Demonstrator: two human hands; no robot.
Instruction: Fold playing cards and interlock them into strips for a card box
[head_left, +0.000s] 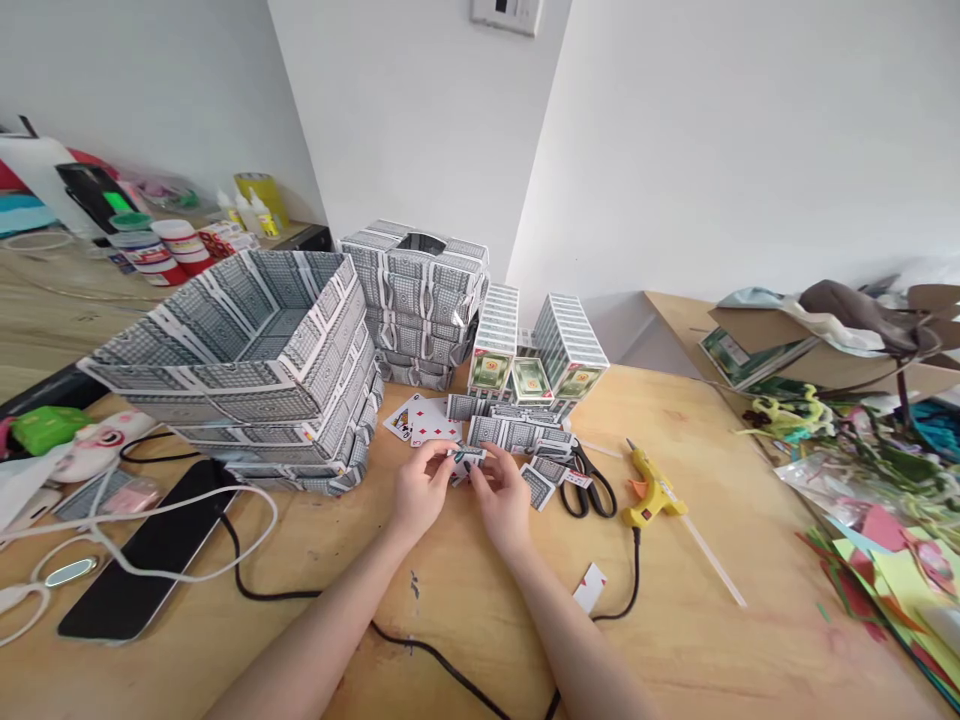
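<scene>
Both my hands meet at the middle of the table around one playing card (468, 458). My left hand (421, 487) pinches its left end, and my right hand (501, 492) grips its right end. The card looks bent or folded, with its patterned back along the top edge. Just beyond my fingers lies a pile of folded playing cards (517, 433). A few flat cards, among them a diamond card (436, 420), lie to the left of that pile. Right of my right hand are loose cards (537, 486) and black-handled scissors (589, 484).
Open boxes built from cards (315, 380) stand at left, with a taller card structure (420, 290) behind. Card packs (574, 345) are stacked at the back. A yellow glue gun (654, 490) lies right, its black cord crossing the table. A phone (142, 560) lies left; craft scraps (885, 560) crowd the right.
</scene>
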